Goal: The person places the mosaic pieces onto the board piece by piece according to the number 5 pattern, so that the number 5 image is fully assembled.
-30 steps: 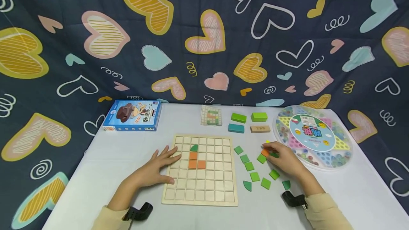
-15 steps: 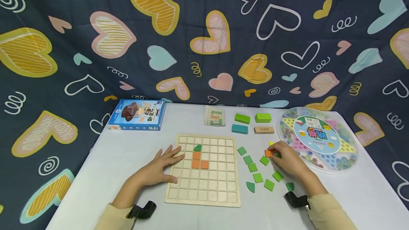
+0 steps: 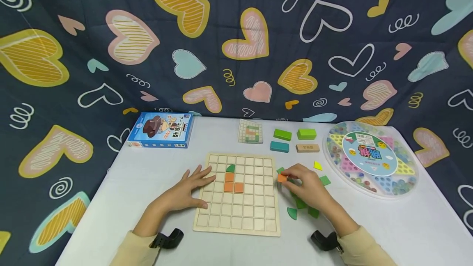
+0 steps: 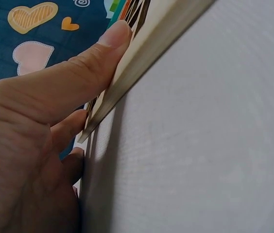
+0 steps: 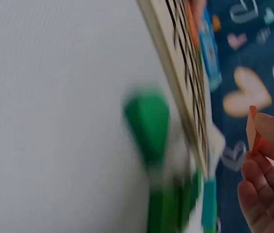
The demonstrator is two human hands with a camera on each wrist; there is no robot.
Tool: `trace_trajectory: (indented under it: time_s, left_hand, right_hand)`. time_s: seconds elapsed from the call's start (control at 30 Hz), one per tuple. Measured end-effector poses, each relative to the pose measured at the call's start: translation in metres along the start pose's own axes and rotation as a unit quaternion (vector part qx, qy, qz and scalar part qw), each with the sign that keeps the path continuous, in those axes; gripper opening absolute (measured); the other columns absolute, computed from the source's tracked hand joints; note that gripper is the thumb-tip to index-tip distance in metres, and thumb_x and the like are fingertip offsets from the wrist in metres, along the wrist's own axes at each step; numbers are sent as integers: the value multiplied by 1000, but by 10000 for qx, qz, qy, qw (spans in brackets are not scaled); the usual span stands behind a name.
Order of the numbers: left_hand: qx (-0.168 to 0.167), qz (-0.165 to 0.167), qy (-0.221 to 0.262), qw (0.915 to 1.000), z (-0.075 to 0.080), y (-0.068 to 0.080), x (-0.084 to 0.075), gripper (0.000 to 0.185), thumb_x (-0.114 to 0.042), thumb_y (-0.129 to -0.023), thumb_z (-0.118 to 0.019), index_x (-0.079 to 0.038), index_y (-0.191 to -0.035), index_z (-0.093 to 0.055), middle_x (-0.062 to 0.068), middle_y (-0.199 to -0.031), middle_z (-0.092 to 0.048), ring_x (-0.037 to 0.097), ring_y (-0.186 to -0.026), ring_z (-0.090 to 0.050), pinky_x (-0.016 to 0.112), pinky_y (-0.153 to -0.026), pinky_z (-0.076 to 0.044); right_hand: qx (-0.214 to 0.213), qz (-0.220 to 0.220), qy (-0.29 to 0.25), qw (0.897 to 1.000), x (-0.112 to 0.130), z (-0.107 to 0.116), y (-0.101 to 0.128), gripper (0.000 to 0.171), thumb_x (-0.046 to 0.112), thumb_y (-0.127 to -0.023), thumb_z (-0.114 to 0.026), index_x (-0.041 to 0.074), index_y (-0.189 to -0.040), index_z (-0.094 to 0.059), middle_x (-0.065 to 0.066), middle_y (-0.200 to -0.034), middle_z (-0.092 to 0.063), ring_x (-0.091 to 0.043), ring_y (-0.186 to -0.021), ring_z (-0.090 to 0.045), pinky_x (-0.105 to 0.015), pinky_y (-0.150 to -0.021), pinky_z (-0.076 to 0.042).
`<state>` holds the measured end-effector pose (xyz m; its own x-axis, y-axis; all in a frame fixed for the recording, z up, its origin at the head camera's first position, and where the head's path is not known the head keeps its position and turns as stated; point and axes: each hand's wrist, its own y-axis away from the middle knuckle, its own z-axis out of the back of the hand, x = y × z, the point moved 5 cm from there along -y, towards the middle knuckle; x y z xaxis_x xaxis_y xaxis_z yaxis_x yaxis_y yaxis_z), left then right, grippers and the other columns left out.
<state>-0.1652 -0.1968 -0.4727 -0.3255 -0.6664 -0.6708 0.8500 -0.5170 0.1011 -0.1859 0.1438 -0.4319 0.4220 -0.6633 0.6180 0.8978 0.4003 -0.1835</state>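
Observation:
A pale wooden grid board (image 3: 236, 218) lies on the white table. My left hand (image 3: 181, 194) rests along its left edge, fingers spread and thumb on the rim, as the left wrist view also shows. Set in its cells are several orange square tiles (image 3: 229, 186) and a green quarter-circle tile (image 3: 230, 168). My right hand (image 3: 310, 186) pinches another orange square tile (image 3: 282, 178) between thumb and fingers, just off the board's right edge; the right wrist view shows this tile (image 5: 251, 131) edge-on. Green square tiles (image 3: 324, 180) lie around and partly hidden beneath that hand, with a green quarter-circle (image 3: 292, 213) nearby.
Behind the board lies a pattern card (image 3: 250, 131). Green blocks (image 3: 282, 134), a teal block (image 3: 279, 147) and a wooden block (image 3: 308, 148) stand beside it. A blue game box (image 3: 160, 131) is back left, a round marble game (image 3: 369, 155) back right. A yellow piece (image 3: 318, 166) lies nearer.
My right hand has lifted the orange tile from among the loose pieces and carried it left towards the board, uncovering the yellow piece. My left hand stays on the board's edge.

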Motion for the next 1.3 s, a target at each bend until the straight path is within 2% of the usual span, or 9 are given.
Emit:
trace_trajectory:
  time_s: [0.13, 0.23, 0.33, 0.5, 0.7, 0.8, 1.13, 1.3]
  left_hand:
    - [-11, -18, -34, 10000, 0, 0, 1, 84, -42, -69, -78, -17, -142, -45, 9, -157, -24, 38, -146, -5, 61, -114, 3]
    - [-4, -5, -3, 10000, 0, 0, 1, 84, -41, -69, -79, -17, -142, -45, 8, -157, -24, 38, -146, -5, 61, -114, 4]
    - [1, 15, 28, 10000, -1, -1, 2, 84, -40, -69, -80, -17, -142, -45, 7, -157, -23, 36, -146, -5, 60, -115, 4]
    - [50, 36, 46, 10000, -3, -3, 2, 83, -41, -70, -79, -18, -142, -45, 5, -157, -22, 35, -147, -4, 59, -115, 5]
    - [-24, 55, 7, 10000, -2, -2, 3, 84, -41, -69, -79, -19, -142, -45, 4, -157, -23, 34, -147, -4, 58, -116, 5]
    - [-27, 51, 37, 10000, -1, -1, 4, 84, -41, -69, -79, -18, -142, -45, 5, -157, -23, 34, -147, -4, 58, -116, 5]
    - [-29, 113, 101, 9999, 1, 1, 3, 83, -39, -70, -80, -16, -142, -46, 6, -157, -23, 35, -147, -3, 59, -115, 6]
    - [-8, 33, 63, 10000, 0, 0, 1, 82, -38, -70, -79, -16, -142, -45, 6, -157, -23, 35, -147, -4, 59, -115, 6]
  right_hand:
    - [366, 250, -343, 9984, 21, -23, -9, 27, 19, -83, -73, 14, -109, -71, 8, -99, -64, -10, -84, -60, -27, -73, -54]
    - [606, 337, -435, 9966, 33, -40, -15, 25, 20, -84, -72, 15, -108, -71, 7, -100, -64, -9, -87, -59, -25, -75, -53]
    - [862, 352, -370, 9950, 38, -56, -23, 23, 20, -85, -71, 14, -107, -71, 5, -101, -65, -8, -89, -59, -23, -76, -52]
    - [1156, 397, -82, 9925, 41, -72, -28, 21, 17, -85, -70, 11, -106, -72, 3, -98, -64, -7, -83, -57, -21, -70, -50]
    - [1087, 613, 493, 9910, 48, -76, -30, 26, 20, -84, -71, 9, -108, -72, 4, -97, -61, -8, -85, -57, -22, -71, -51]
    - [1105, 642, 605, 9899, 49, -78, -30, 29, 21, -84, -71, 7, -109, -71, 5, -96, -60, -6, -82, -55, -21, -69, -49]
    - [1151, 727, 406, 9899, 50, -77, -30, 36, 23, -84, -72, 5, -115, -68, 4, -97, -57, -5, -78, -49, -19, -67, -47]
    - [999, 452, -239, 9937, 39, -61, -28, 38, 21, -83, -73, 7, -118, -66, 0, -105, -62, -10, -86, -55, -23, -73, -49]
